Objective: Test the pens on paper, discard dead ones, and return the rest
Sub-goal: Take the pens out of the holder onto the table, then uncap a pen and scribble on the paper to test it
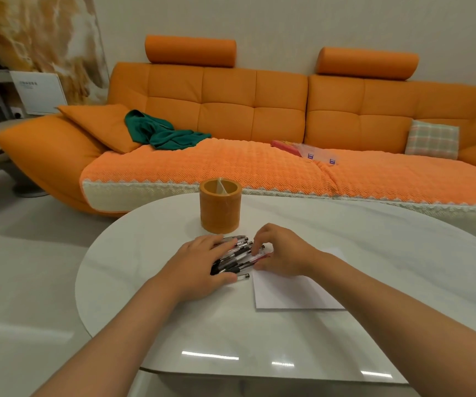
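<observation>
Sofa (259,124) filling the background, orange, well apart from the work and no concern. Nearer, white rounded tabletop (388,282), with plenty of bare surface to the left, to the right and toward the camera; front edge close to the body, so worth keeping loose pens from rolling that way. Sheet of paper (297,293) lying flat just right of centre, blank as far as can be told, far corner hidden by the right forearm. Orange pen holder (221,209) upright just behind the hands, no pens showing above the rim. Pile of pens (238,257) lying on the tabletop between holder and paper, reaching the paper's left edge. Left hand (199,267) spread over the pile, fingers nearly straight, pressing down to steady it, gripping nothing. Right hand (281,253) at the pile's right end, fingers curled, seemingly pinching a red pen (262,255) between thumb and forefinger. Looks like the very start: choosing a first pen to test, no marks on the sheet. Next, by the look of it: draw that pen free without scattering the rest, then swing right onto the open paper and scribble. No discard spot in view, so needs finding.
</observation>
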Available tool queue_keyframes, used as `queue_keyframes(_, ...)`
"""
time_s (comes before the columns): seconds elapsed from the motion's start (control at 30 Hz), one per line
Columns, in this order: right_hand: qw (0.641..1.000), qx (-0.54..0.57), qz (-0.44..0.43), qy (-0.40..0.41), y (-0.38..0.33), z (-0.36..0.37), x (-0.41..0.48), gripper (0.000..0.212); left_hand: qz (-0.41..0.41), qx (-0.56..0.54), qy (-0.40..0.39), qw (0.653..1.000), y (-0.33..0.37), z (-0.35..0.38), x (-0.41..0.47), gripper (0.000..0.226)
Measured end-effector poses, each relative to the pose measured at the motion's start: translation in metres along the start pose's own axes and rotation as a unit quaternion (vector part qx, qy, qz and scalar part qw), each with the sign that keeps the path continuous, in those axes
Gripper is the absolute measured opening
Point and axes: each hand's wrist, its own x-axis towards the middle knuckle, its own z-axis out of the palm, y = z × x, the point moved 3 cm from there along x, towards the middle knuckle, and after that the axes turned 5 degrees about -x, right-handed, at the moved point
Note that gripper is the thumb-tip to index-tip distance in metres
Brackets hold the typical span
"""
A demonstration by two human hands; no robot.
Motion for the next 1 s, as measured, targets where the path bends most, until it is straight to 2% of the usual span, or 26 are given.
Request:
queue_keyframes(0.1,0.999,-0.023,-0.029,0.011,0.001,0.002,-0.003,0.015,0.011,0.018,-0.017,1.000,0.002,0.007,0.002,0.075)
queue_keyframes(0.27,0.996,-0.061,-0.061,-0.005,0.005,-0.002,-0.006,0.013,-0.011,0.017,-0.036,0.999,0.001,0.005,0.003,0.078)
queue_keyframes(0.37,0.996,-0.060,-0.061,-0.004,0.016,-0.015,-0.010,0.013,-0.004,-0.009,-0.006,1.000,0.008,0.003,0.006,0.066)
queue_keyframes(0.5,0.994,-0.106,-0.020,-0.014,0.041,-0.024,-0.022,0.026,0.037,-0.073,0.066,0.994,0.022,0.004,0.017,0.046)
queue_keyframes(0.57,0.992,-0.123,0.005,-0.037,0.053,-0.020,-0.031,0.034,0.059,-0.060,0.053,0.995,0.029,0.011,0.023,0.044)
queue_keyframes(0.67,0.990,-0.123,0.029,-0.057,0.063,-0.010,-0.042,0.033,0.083,-0.014,0.018,0.996,0.038,0.024,0.032,0.048)
queue_keyframes(0.83,0.986,-0.142,0.051,-0.070,0.074,-0.003,-0.050,0.049,0.070,0.008,0.019,0.997,0.041,0.029,0.042,0.047)
queue_keyframes(1.0,0.986,-0.127,0.086,-0.069,0.099,-0.011,-0.063,0.049,0.027,-0.022,0.034,0.999,0.040,0.027,0.045,0.046)
